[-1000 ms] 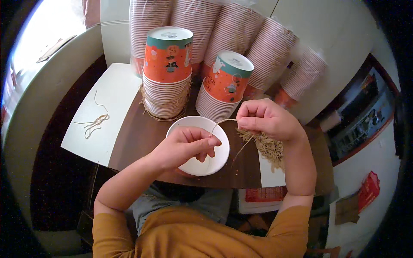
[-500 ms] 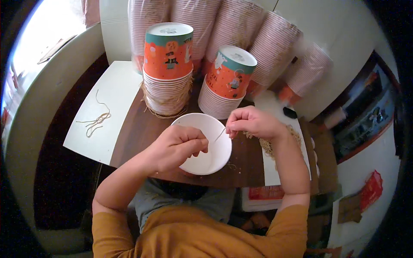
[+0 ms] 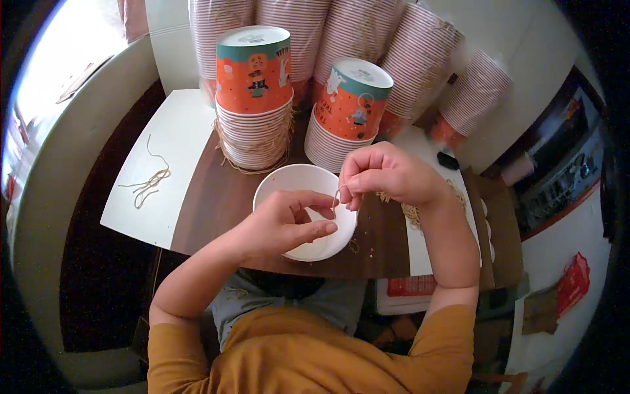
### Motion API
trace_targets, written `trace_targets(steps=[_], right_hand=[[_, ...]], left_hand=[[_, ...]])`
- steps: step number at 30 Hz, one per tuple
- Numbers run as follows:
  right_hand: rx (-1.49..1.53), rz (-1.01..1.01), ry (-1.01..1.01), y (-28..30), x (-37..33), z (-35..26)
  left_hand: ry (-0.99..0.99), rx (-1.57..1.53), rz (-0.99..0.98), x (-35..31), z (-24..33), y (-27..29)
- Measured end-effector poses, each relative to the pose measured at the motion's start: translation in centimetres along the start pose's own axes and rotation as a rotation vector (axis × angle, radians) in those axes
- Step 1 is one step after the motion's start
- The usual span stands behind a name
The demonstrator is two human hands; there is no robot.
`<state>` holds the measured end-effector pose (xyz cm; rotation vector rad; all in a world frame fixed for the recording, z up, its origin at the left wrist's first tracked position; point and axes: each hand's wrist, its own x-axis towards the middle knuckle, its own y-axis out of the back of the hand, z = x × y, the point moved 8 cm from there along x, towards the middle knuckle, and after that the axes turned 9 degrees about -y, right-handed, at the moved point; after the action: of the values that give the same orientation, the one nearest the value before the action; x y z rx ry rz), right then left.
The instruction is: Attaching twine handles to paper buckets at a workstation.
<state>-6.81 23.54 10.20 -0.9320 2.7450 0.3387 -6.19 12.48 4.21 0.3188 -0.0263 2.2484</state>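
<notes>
Over a white round paper tub (image 3: 274, 186), whose inside faces up, both my hands work close together. My right hand (image 3: 387, 176) pinches a short, thin piece of beige string (image 3: 336, 205) between thumb and fingers. The string hangs in a small curve toward my left hand (image 3: 285, 220). That hand has its thumb and forefinger spread apart on either side of the string's lower end, its other fingers curled. Whether a left fingertip touches the string is hard to make out.
Behind the tub stand two upside-down stacks of orange and green paper buckets (image 3: 254, 75) (image 3: 351, 102), the left one ringed with strings. Bagged stacks (image 3: 420, 49) line the wall. Loose strings (image 3: 154, 178) lie on the table's white left end; a string pile (image 3: 412, 213) lies right.
My left hand has opened from a closed pinch, thumb and forefinger parting. The string, stretched between the hands before, now curves down from my right hand. The view has shifted slightly.
</notes>
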Motion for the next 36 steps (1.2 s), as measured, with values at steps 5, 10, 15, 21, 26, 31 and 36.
trace_targets(steps=[5,10,15,21,26,31,36], right_hand=[[0.009,0.019,0.001,0.4,-0.5,0.5],[0.071,0.166,-0.066,2.8,-0.2,3.1],[0.256,0.269,-0.002,0.9,1.6,4.6],[0.173,-0.022,-0.022,-4.7,0.8,1.8],[0.028,0.2,0.067,-3.9,1.3,2.9],[-0.286,0.438,0.43,-3.2,0.3,0.5],[-0.404,0.465,0.398,-2.8,0.4,-0.5]], left_hand=[[0.096,0.053,0.03,-0.3,-0.8,0.3],[0.1,0.026,0.07,-1.1,0.8,1.3],[-0.057,0.284,0.097,-0.8,2.8,2.1],[-0.055,0.519,0.072,-0.9,5.4,2.7],[-0.049,0.382,0.147,-1.6,4.3,3.2],[0.03,0.364,0.122,-1.8,4.7,3.7],[-0.172,0.472,0.045,-2.0,4.7,4.1]])
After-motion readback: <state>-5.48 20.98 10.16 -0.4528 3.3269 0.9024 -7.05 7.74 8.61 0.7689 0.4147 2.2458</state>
